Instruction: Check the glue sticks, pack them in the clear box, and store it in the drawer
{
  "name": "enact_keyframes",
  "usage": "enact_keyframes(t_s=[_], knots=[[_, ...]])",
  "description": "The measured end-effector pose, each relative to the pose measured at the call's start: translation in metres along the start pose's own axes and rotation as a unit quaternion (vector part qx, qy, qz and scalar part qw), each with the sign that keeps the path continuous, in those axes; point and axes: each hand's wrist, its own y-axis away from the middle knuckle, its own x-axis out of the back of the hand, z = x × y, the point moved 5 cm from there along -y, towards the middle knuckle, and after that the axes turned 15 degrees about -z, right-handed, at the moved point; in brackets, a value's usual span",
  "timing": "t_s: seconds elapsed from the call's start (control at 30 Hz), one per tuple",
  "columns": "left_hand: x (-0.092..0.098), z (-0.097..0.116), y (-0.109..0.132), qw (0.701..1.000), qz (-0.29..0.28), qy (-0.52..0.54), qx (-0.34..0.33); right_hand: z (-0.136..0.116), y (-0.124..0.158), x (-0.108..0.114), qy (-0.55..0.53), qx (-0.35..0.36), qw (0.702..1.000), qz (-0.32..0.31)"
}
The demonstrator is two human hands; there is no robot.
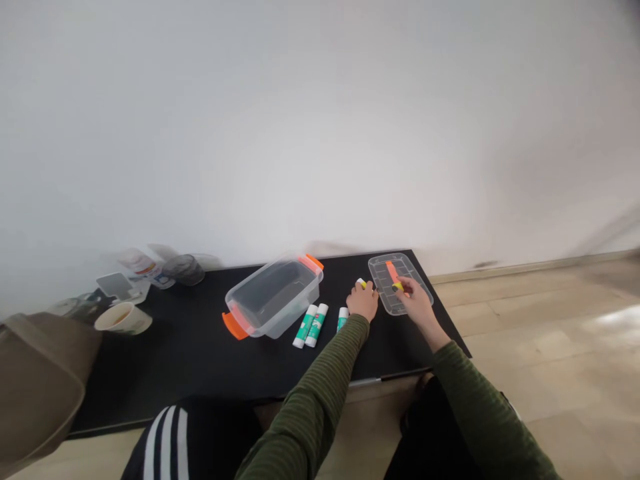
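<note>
My left hand point(363, 301) is curled over a small white-ended stick with a yellow band point(361, 283), mostly hidden by the fingers. My right hand point(416, 299) pinches a small yellow piece point(397, 286) above the clear plastic lid point(393, 305). An orange strip point(391, 269) shows just beyond those fingers; whether it joins the yellow piece I cannot tell. Two green-and-white glue sticks point(310, 325) lie side by side to the left of my left forearm. Another glue stick point(343, 319) is partly covered by that arm.
A clear plastic box point(287, 319) with orange latches stands on the black table point(200, 363). At the left are a paper cup with liquid point(123, 319), a dark grey cup point(185, 269), a white bottle point(150, 268) and a phone point(119, 287). The wall runs behind.
</note>
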Motion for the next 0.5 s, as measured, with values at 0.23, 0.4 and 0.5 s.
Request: enact_keyframes(t_s=[0.23, 0.4, 0.5], knots=[[-0.006, -0.005, 0.004, 0.998, 0.015, -0.052, 0.015, -0.005, -0.005, -0.007, -0.027, 0.006, 1.000, 0.002], [0.002, -0.013, 0.019, 0.994, 0.064, 0.022, -0.088, -0.014, -0.007, -0.023, -0.077, 0.019, 0.997, -0.018], [0.008, -0.022, 0.040, 0.962, 0.123, 0.168, -0.174, -0.021, -0.007, -0.030, -0.147, 0.031, 0.988, -0.026]])
